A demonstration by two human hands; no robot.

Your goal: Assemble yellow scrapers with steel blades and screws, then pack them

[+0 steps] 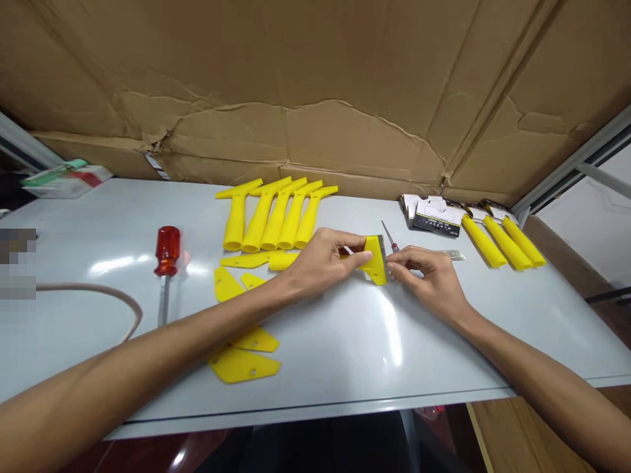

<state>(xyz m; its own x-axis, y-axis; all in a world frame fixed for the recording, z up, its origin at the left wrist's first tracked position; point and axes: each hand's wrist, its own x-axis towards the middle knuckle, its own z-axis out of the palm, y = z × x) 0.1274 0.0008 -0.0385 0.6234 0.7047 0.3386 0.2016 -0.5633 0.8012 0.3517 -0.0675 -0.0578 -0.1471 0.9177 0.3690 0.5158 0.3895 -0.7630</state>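
Observation:
My left hand (325, 263) is closed on a yellow scraper (375, 268), which lies sideways with its handle pointing left. A thin grey blade (383, 253) runs along the scraper's right edge. My right hand (431, 279) pinches at that blade with thumb and fingertips; how much of it they grip is partly hidden. Just behind the right hand lies a small screwdriver (393, 244), its shaft pointing away. To the left, several flat yellow plates (245, 366) with holes are spread on the table, some covered by my left forearm.
Several yellow scraper handles (235, 220) line up at the back. A red-handled screwdriver (168, 244) and a cable (113, 291) lie left. At right are packaged cards (436, 217), more yellow handles (483, 242) and a small clear packet (454, 255). Cardboard (286, 79) walls the back.

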